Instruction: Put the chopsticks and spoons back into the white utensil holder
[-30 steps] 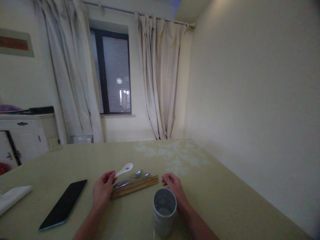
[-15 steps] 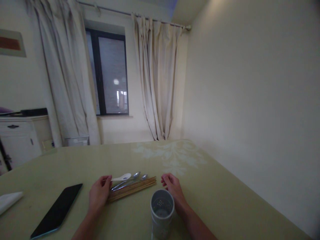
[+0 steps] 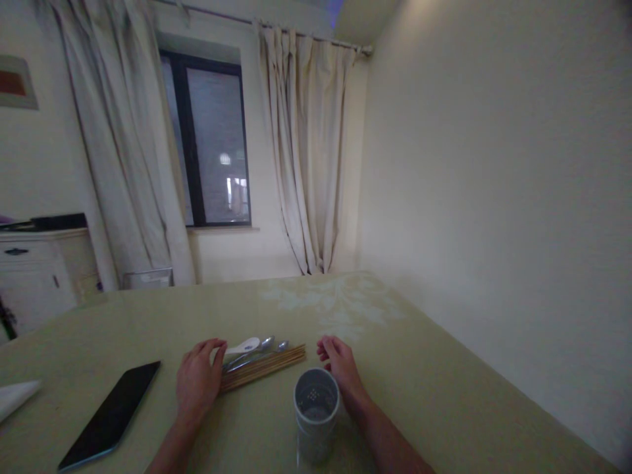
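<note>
Cutlery first: a white ceramic soup spoon with a small blue mark (image 3: 243, 346), two shiny metal spoons (image 3: 257, 350) and a bundle of brown wooden chopsticks (image 3: 261, 367) lie side by side on the pale green table (image 3: 419, 382). Their long axis runs from about 8 o'clock to 2 o'clock, handle ends toward the left hand (image 3: 197, 378), bowls and tips pointing up toward the right hand (image 3: 340, 363).

The left hand is clearly the nearer one. It sits right at the 8 o'clock end of the pile, fingers loosely curled over the handles, thumb by the white spoon's handle. Can't tell if it's actually gripping anything or just resting on them. From that hand the whole bunch stretches off at roughly 2 o'clock.

The right hand rests on the table just beyond the far tips of the chopsticks, relaxed, fingers half curled, holding nothing. The pile lies at its 9 o'clock, near but not touching.

A grey cylindrical utensil holder with a perforated bottom (image 3: 316, 415) stands upright at 6 o'clock from the pile, just beside the right wrist. A black smartphone (image 3: 111, 415) lies flat off at 8 o'clock from the left hand, and a white folded napkin (image 3: 14, 397) peeks in at the left edge.
</note>
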The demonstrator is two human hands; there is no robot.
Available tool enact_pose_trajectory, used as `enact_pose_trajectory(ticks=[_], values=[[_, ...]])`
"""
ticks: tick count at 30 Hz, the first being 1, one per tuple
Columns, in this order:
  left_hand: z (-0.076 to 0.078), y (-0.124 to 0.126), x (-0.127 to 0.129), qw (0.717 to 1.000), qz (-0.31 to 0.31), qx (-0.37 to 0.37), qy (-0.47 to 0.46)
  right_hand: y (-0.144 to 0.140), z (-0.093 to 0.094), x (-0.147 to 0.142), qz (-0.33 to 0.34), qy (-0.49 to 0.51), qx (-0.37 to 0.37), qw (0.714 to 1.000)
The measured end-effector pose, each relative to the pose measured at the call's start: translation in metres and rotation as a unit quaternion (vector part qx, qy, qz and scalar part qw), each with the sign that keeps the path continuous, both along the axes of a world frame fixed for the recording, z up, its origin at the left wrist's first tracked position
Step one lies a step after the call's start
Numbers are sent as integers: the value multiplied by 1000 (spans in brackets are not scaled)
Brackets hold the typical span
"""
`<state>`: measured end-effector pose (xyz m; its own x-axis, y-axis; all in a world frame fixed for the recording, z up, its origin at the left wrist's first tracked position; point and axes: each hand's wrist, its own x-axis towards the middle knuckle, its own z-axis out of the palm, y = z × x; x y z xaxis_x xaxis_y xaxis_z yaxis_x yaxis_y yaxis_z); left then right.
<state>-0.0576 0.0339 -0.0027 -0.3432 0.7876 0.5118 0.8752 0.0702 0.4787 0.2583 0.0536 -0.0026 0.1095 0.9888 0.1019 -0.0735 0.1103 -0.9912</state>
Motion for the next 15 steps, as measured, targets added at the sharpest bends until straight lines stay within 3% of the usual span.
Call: enact_pose_trajectory(ticks=[2, 6, 15], values=[[5, -4, 12, 997, -66, -17, 40, 1, -1, -1, -4, 2, 1, 1000], [10, -13, 41, 968, -201, -120, 89, 2, 0, 1, -5, 5, 3, 1000], [14, -23, 55, 956, -213, -178, 99, -1, 6, 7, -11, 7, 11, 1000]])
